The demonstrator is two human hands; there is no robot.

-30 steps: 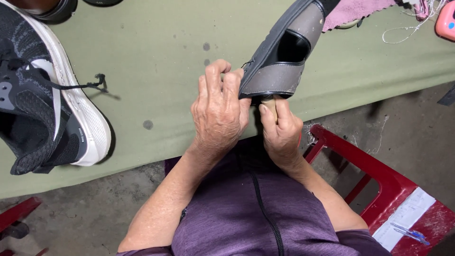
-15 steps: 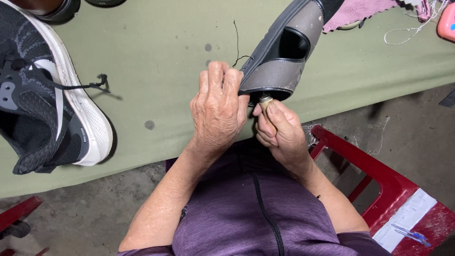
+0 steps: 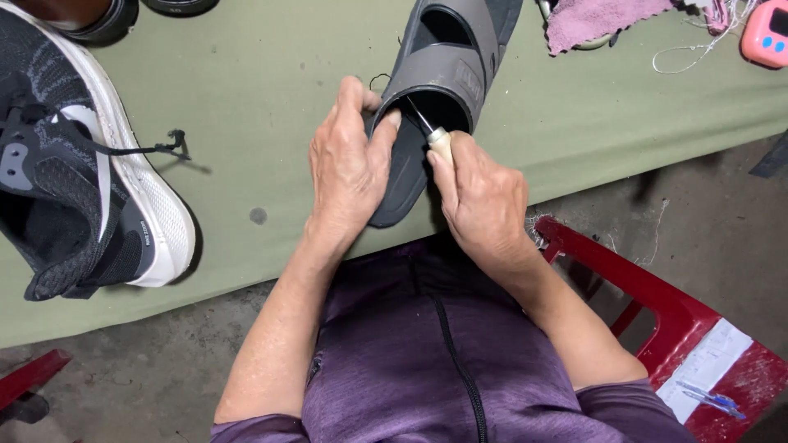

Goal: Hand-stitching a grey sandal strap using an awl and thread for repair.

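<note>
Your left hand point(image 3: 349, 164) clamps the grey sandal point(image 3: 439, 90) at its heel end, sole resting near the worktop's point(image 3: 246, 107) front edge. Your right hand point(image 3: 484, 201) is closed on a wooden-handled awl point(image 3: 432, 135), its needle angled under the rear strap (tip hidden). Stitching appears under way: a dark thread point(image 3: 379, 79) loops beside the strap; how much remains cannot be told.

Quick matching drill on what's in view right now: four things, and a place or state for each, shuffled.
1. grey sandal
2. awl
3. black sneaker
4. pink cloth

A. lying at the table's far edge
B. gripped by the left hand
C. lying on its side at the left
D. held in the right hand

Pairs: 1-B, 2-D, 3-C, 4-A
</note>
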